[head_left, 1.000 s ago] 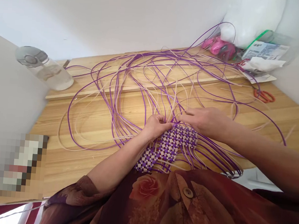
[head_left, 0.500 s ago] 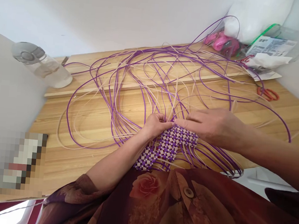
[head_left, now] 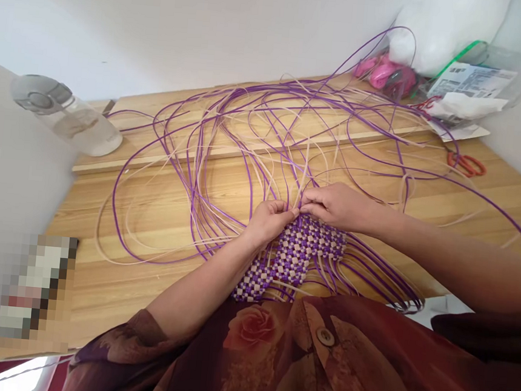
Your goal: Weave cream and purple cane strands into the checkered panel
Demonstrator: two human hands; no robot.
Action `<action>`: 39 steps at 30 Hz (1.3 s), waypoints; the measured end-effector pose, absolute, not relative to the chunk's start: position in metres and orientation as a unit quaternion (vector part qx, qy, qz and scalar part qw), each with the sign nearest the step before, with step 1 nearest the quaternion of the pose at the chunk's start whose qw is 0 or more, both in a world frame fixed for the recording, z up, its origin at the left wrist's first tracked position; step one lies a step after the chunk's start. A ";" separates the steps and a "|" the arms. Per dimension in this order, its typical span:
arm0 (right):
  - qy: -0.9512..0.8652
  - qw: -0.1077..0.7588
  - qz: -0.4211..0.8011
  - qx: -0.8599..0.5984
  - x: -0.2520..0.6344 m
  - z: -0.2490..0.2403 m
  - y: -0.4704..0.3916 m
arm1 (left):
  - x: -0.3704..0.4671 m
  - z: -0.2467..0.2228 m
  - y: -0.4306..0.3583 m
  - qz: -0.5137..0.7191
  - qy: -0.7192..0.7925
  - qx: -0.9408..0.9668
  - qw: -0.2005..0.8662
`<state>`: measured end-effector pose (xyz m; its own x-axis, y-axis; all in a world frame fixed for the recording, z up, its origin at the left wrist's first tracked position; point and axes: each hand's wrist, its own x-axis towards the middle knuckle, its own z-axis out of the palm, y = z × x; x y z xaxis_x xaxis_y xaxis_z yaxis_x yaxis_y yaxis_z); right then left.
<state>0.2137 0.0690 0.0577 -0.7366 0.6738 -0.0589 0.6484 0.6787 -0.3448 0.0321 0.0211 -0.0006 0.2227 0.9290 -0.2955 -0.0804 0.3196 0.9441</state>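
A woven piece [head_left: 294, 253] in a purple and beige check lies at the table's near edge, close to the shirt. My left hand [head_left: 268, 220] pinches its upper left edge with thumb and forefinger. Just to the right, my right hand [head_left: 326, 204] is closed at the same edge, its fingertips pinching strands where they leave the weave. The fingertips of both hands nearly touch. Long loose purple and beige strands [head_left: 196, 171] fan out from the piece over the table. More strands run off its right side in a bundle.
On the wooden table [head_left: 109, 304], a clear bottle [head_left: 84, 125] with a grey lid stands at the back left. A pixelated object [head_left: 35, 291] lies at the left edge. Orange-handled scissors [head_left: 470, 165], papers [head_left: 473, 83] and bagged pink items [head_left: 383, 72] are at the right.
My right hand has moved left and slightly up, from above the weave to the edge beside my left hand, and its fingers have closed. A purple strand's end at the right has shifted outward.
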 end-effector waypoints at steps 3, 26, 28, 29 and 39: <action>-0.917 0.041 0.178 -0.354 0.212 0.055 0.072 | 0.033 0.000 0.021 0.383 0.498 0.434 0.646; -0.814 0.185 0.440 -0.331 0.220 0.091 0.014 | 0.029 0.001 0.023 0.364 0.499 0.440 0.652; -0.760 0.197 0.504 -0.360 0.216 0.082 0.022 | 0.029 0.000 0.023 0.374 0.491 0.441 0.651; -0.738 0.209 0.514 -0.385 0.215 0.077 0.026 | 0.029 0.000 0.023 0.379 0.486 0.438 0.654; -0.656 0.242 0.497 -0.514 0.210 0.060 0.041 | 0.032 0.001 0.023 0.403 0.454 0.424 0.673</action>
<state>0.2097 0.0411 0.0596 -0.3547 0.9146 -0.1939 0.4346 -0.0223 -0.9003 0.0316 0.0231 0.0009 0.2642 0.9263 -0.2687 -0.1576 0.3163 0.9355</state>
